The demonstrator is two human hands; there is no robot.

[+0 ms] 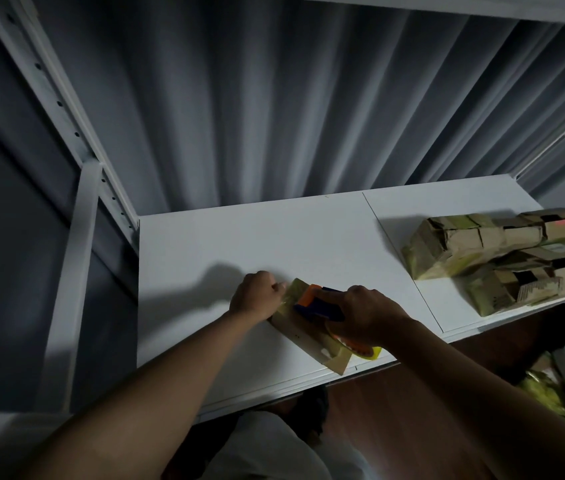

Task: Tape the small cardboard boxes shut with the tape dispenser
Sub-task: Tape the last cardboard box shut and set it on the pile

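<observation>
A white shelf [239,244] is fronting grey curtains [274,98]; the left hand [257,296] is gripping the box [303,336] at its far end, while the right hand [366,315] is clasping the dispenser [312,301] on top.

Both bare forearms reaching forward, left hand [256,295] fingers curled in, right hand [364,315] fingers curled in a grip

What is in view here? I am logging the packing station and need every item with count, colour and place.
cardboard box: one, brown, near front edge of the shelf, under both hands.
tape dispenser: one, orange and blue with a yellowish roll, on top of the box.
pile of boxes: several, exact count unclear, brown with yellow-green tape, right on the shelf.
shelf: one, white, with white metal uprights.
curtain: one, grey, behind the shelf.
left hand: one, holds the box's far end.
right hand: one, grips the dispenser.
</observation>
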